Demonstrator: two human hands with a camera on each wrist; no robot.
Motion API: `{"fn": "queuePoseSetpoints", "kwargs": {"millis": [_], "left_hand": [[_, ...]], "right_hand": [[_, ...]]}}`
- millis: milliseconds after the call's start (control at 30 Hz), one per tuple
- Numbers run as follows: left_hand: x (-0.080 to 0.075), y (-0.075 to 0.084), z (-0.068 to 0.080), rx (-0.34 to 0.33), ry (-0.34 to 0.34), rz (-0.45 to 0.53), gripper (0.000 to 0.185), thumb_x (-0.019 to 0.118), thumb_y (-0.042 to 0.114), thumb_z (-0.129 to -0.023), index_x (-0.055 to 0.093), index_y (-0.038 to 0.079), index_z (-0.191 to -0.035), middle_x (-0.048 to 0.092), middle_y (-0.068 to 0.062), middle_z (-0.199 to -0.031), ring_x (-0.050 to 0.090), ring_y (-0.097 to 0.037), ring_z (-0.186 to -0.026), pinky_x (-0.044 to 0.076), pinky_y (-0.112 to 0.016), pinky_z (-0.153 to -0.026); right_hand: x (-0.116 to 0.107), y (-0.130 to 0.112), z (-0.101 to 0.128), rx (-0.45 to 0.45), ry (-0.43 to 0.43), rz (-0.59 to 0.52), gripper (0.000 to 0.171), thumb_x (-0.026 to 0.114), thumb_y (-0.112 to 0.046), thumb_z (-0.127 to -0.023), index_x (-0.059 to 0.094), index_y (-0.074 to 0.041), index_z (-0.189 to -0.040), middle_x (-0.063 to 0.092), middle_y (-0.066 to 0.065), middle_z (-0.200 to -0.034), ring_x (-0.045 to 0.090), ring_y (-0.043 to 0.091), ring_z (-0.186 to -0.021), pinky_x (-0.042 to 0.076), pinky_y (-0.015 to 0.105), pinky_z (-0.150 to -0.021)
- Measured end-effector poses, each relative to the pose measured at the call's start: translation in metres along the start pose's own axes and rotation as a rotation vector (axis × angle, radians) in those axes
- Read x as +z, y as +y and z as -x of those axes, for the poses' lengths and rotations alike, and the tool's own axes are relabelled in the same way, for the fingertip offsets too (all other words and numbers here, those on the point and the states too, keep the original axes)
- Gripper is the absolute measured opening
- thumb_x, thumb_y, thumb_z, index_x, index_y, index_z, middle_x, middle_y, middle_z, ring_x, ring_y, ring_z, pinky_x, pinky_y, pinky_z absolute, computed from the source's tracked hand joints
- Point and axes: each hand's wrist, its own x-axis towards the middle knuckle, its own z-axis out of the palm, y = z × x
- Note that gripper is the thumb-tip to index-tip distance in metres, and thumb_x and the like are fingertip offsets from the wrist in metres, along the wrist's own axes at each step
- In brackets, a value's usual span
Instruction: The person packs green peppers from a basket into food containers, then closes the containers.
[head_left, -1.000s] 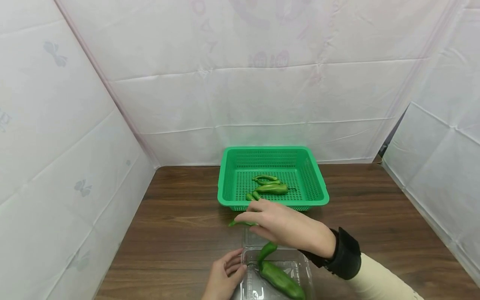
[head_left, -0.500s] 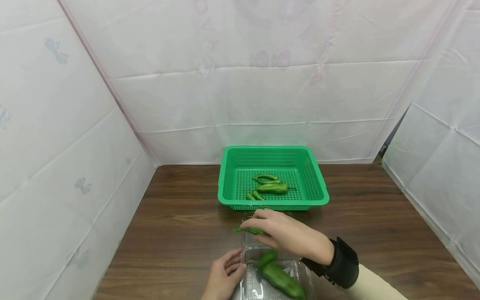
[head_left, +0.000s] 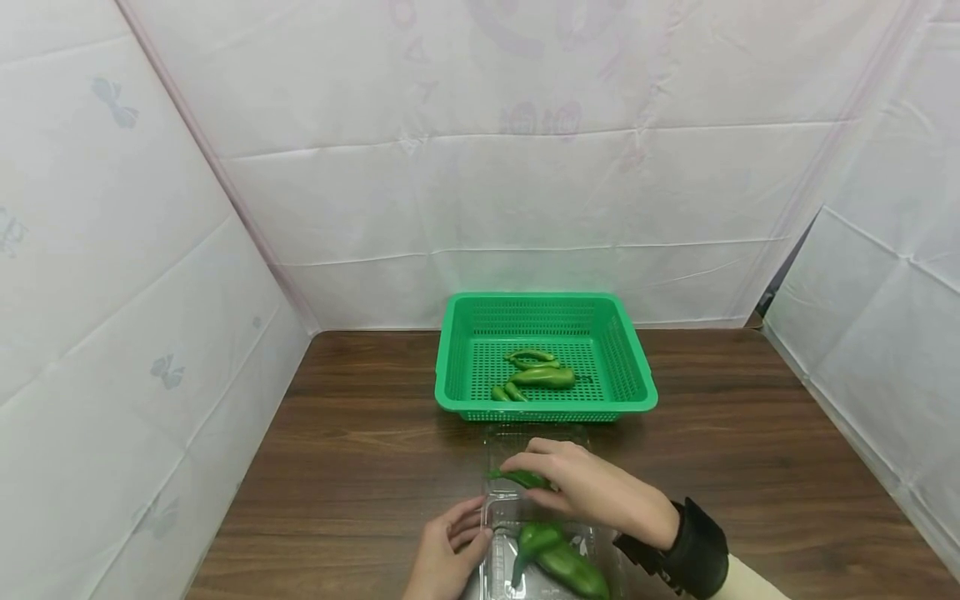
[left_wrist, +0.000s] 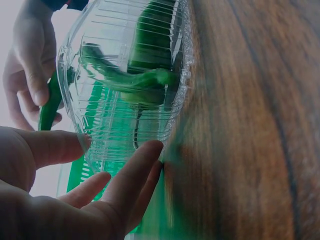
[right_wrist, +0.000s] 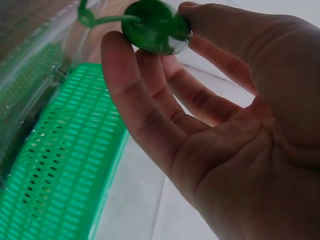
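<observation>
My right hand [head_left: 577,483] pinches a slim green pepper [head_left: 525,478] between thumb and fingertips, over the hinged lid side of a clear plastic clamshell container [head_left: 486,575]. In the right wrist view the stem end of this pepper [right_wrist: 157,30] faces the camera, its stem bent. At the container's left wall, my left hand [head_left: 444,546] grips the rim, thumb on top and fingers outside. Inside the container lie a large green pepper [head_left: 573,571] and a smaller curved one [head_left: 531,546] across its upper end. Both show through the ribbed plastic in the left wrist view.
A green mesh basket [head_left: 645,392] stands behind the container, near the back wall, with several green peppers [head_left: 543,377] in it. The container's open lid [head_left: 498,442] reaches close to the basket's front. White sheeting [head_left: 525,192] encloses the brown wooden table [head_left: 360,467].
My right hand has brought its pepper from the basket's front edge toward me and slightly right. The curved pepper has tipped from leaning on the container's rim to lying inside. My left hand stays put.
</observation>
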Motion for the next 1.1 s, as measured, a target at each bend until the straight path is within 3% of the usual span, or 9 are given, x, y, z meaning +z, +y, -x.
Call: {"fn": "queuePoseSetpoints", "kwargs": {"millis": [233, 667, 1100], "left_hand": [[0.0, -0.001, 0.001, 0.002, 0.001, 0.016, 0.048, 0.069, -0.002, -0.093, 0.052, -0.018, -0.135, 0.065, -0.035, -0.123, 0.069, -0.04, -0.108, 0.056, -0.021, -0.09], [0.001, 0.0, 0.002, 0.001, 0.017, -0.002, 0.049, 0.07, 0.002, -0.093, 0.054, -0.016, -0.135, 0.064, -0.034, -0.124, 0.068, -0.042, -0.11, 0.054, -0.018, -0.092], [0.002, 0.0, -0.001, 0.008, 0.024, -0.003, 0.047, 0.07, 0.003, -0.094, 0.055, -0.015, -0.135, 0.066, -0.031, -0.124, 0.068, -0.04, -0.111, 0.054, -0.019, -0.093]], "right_hand": [[0.008, 0.005, 0.007, 0.012, -0.005, -0.032, 0.039, 0.074, -0.013, -0.096, 0.066, -0.015, -0.134, 0.063, -0.007, -0.104, 0.053, 0.002, -0.078, 0.046, 0.015, -0.068], [0.022, 0.009, 0.013, 0.041, -0.076, -0.083, 0.039, 0.076, -0.012, -0.094, 0.067, -0.02, -0.131, 0.062, -0.009, -0.102, 0.054, 0.0, -0.078, 0.046, 0.015, -0.067], [0.038, 0.011, 0.017, 0.029, -0.084, -0.095, 0.038, 0.075, -0.013, -0.094, 0.068, -0.015, -0.131, 0.068, -0.006, -0.109, 0.062, -0.002, -0.093, 0.052, 0.015, -0.076]]}}
